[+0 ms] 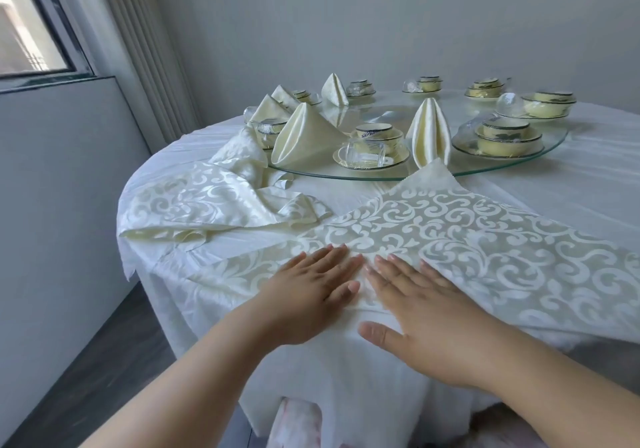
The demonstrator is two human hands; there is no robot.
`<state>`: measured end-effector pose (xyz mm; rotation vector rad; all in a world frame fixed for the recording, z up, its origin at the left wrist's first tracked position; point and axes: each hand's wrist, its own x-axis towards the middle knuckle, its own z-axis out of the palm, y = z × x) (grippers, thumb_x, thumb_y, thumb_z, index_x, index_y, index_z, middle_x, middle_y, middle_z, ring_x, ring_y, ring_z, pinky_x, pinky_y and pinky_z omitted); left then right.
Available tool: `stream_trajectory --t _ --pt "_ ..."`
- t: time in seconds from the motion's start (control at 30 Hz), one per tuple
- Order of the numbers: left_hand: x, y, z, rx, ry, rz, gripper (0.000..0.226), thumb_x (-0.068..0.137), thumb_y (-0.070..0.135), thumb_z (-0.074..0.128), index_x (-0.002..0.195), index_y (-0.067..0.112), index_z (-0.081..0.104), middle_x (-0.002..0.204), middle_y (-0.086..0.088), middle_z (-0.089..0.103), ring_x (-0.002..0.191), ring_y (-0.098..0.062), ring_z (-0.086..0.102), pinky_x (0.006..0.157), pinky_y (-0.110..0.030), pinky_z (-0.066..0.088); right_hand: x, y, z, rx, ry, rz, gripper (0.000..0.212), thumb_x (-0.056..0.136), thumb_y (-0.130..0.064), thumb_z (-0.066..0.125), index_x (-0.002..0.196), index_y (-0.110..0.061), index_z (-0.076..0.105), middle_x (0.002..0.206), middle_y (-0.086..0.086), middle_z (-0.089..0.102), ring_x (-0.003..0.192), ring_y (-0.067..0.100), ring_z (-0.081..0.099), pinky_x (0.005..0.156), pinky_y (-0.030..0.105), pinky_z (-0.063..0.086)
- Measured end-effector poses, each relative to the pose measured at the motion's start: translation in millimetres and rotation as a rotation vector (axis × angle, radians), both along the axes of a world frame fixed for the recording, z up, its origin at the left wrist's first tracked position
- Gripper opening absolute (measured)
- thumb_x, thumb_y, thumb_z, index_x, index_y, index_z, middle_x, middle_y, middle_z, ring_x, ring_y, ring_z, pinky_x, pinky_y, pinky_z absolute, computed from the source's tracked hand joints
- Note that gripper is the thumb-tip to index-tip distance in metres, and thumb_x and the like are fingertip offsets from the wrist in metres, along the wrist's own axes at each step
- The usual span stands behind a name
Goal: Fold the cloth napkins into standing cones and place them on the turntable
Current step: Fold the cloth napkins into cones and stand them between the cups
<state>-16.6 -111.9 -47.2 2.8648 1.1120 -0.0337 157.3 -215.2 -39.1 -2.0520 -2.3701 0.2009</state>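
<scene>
A cream napkin with a scroll pattern [467, 233] lies spread flat on the white tablecloth near the table's front edge. My left hand [311, 292] and my right hand [426, 319] press on its near part side by side, palms down, fingers straight. The glass turntable [346, 174] sits behind it. On it stand several folded cream napkin cones, one at the front left [301, 136], one at the front middle [429, 132], and smaller ones further back [334, 89].
A rumpled heap of unfolded cream napkins [214, 205] lies on the table to the left. Stacked bowls, saucers and wrapped glasses [370, 150] crowd the turntable. A wall and a window stand to the left.
</scene>
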Motion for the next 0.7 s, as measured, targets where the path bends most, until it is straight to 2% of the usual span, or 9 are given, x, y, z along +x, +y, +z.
stream_trajectory --t 0.17,0.27,0.33,0.4,0.47,0.5,0.57,0.63,0.7 --pt "-52.6 24.2 4.6 -0.114 -0.075 -0.064 0.066 0.079 0.074 -0.009 0.142 0.057 0.003 0.154 0.031 -0.003 0.138 0.014 -0.013 0.118 -0.023 -0.005 12.4 -4.1 -2.6 -0.051 -0.044 -0.006 0.104 0.043 -0.084 -0.038 0.135 -0.035 -0.035 0.15 -0.015 -0.035 0.134 -0.002 -0.036 0.116 0.03 -0.017" --pt "-76.8 32.7 10.7 -0.188 -0.122 -0.066 0.055 0.09 0.068 0.0 0.141 0.054 0.012 0.153 0.032 0.004 0.136 0.019 -0.009 0.115 -0.015 -0.007 8.4 -3.7 -0.4 -0.038 -0.032 -0.006 0.105 0.044 -0.084 -0.037 0.137 -0.034 -0.033 0.152 -0.016 -0.033 0.134 -0.002 -0.036 0.115 0.027 -0.018" --pt "-80.9 35.5 14.6 -0.254 -0.135 -0.058 0.047 0.098 0.055 0.009 0.144 0.048 0.018 0.153 0.03 0.008 0.136 0.02 -0.005 0.114 -0.013 -0.006 -1.7 -0.3 5.4 -0.018 0.038 -0.028 0.113 0.049 -0.086 -0.027 0.149 -0.032 -0.017 0.156 -0.014 -0.023 0.14 0.001 -0.028 0.116 0.025 -0.014" --pt "-79.3 36.6 19.5 -0.33 -0.149 -0.045 0.05 0.095 0.05 0.013 0.144 0.046 0.024 0.153 0.03 0.013 0.136 0.021 -0.001 0.114 -0.012 -0.003 -21.7 8.9 13.0 0.08 0.102 -0.001 0.104 0.064 -0.088 -0.003 0.151 -0.033 0.014 0.158 -0.014 0.004 0.146 0.006 -0.004 0.115 0.021 0.0" --pt "-78.0 38.9 27.3 -0.45 -0.197 -0.001 0.054 0.092 0.053 0.014 0.142 0.044 0.033 0.151 0.031 0.02 0.135 0.021 0.007 0.114 -0.013 0.001 -44.3 24.2 15.8 0.228 0.141 0.087 0.072 0.083 -0.076 0.03 0.139 -0.033 0.04 0.139 -0.013 0.035 0.132 0.009 0.027 0.11 0.022 0.021" --pt "-78.1 40.3 32.0 -0.523 -0.228 0.026 0.056 0.092 0.055 0.015 0.141 0.042 0.038 0.149 0.031 0.025 0.135 0.02 0.012 0.116 -0.015 0.004 -54.3 31.8 15.9 0.263 0.159 0.121 0.057 0.087 -0.066 0.043 0.132 -0.032 0.047 0.126 -0.011 0.043 0.123 0.011 0.035 0.104 0.024 0.028" --pt "-78.6 43.5 40.7 -0.645 -0.275 0.07 0.059 0.092 0.057 0.017 0.138 0.038 0.047 0.145 0.031 0.035 0.133 0.017 0.024 0.117 -0.018 0.011 -69.6 45.4 10.6 0.301 0.176 0.145 0.039 0.087 -0.052 0.056 0.118 -0.028 0.058 0.11 -0.007 0.051 0.109 0.014 0.045 0.094 0.03 0.037" --pt "-79.2 46.3 49.5 -0.683 -0.281 0.1 0.06 0.091 0.06 0.017 0.134 0.038 0.052 0.14 0.031 0.043 0.131 0.015 0.032 0.116 -0.019 0.016 -75.8 55.2 2.3 0.409 0.155 0.162 0.021 0.081 -0.038 0.069 0.093 -0.022 0.065 0.089 -0.005 0.059 0.087 0.019 0.056 0.073 0.032 0.047" --pt "-84.4 51.3 57.6 -0.669 -0.269 0.116 0.059 0.088 0.067 0.019 0.126 0.043 0.057 0.133 0.031 0.05 0.126 0.015 0.038 0.113 -0.018 0.02 -76.3 58.1 -0.6 0.513 0.189 0.128 0.016 0.073 -0.026 0.075 0.071 -0.019 0.061 0.066 -0.006 0.055 0.062 0.019 0.055 0.05 0.028 0.042"
